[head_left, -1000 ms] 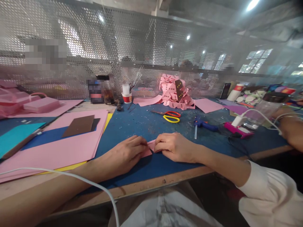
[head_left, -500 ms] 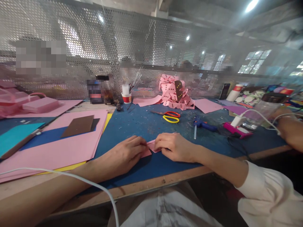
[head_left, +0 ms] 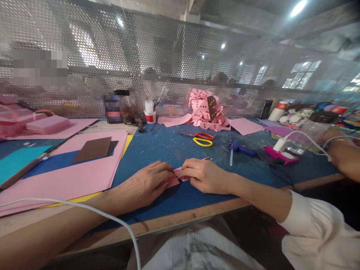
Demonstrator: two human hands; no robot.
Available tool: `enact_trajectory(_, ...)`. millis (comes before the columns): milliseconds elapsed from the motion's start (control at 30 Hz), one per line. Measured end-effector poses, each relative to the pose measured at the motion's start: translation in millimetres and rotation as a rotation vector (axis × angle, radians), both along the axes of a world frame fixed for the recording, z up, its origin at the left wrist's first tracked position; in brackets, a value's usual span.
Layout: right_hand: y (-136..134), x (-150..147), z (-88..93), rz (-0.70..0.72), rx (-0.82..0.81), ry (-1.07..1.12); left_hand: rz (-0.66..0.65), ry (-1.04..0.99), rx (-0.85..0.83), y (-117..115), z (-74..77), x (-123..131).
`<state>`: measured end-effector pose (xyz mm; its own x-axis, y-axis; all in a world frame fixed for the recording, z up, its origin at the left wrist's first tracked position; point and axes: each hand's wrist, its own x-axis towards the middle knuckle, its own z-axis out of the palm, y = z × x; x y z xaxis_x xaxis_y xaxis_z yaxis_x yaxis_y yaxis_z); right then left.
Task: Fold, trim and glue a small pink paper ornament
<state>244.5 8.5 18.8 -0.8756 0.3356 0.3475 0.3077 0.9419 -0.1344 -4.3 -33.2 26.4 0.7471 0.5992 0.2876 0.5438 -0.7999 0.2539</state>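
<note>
- The small pink paper (head_left: 173, 182) lies low over the tabletop (head_left: 165, 150), near its front edge and between the two hands; whether it is one folded piece or two pieces cannot be told.
- The left hand (head_left: 159, 180) is narrow, its fingers curled down onto the paper's left part; it serves best as a steady anchor, pressing flat without creasing.
- The right hand (head_left: 204, 175) is narrow too, fingertips pinched on the paper's right part; a light, even pinch close to the edge should keep the edges lined up.
- A thin pointed tip (head_left: 208, 158) shows just beyond the right hand; what it belongs to is hidden, so the fingers should keep off it.
- Thin paper likely creases easily, so small finger movements would suit it better than a strong pull.
- The scissors (head_left: 203, 140) and the blue glue gun (head_left: 243, 149) lie beyond the hands, apart from the paper; sleeve and wrist should stay clear of them.
- The white cable (head_left: 112, 217) crosses over the left forearm, so that arm should avoid tugging it.
</note>
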Motion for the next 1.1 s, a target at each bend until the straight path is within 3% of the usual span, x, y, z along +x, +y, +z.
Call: enact_trajectory(1100,0.6,2.2,3.4,-0.01,0.042,0.011,-0.003,-0.005,0.053,1.6,-2.0,-1.0)
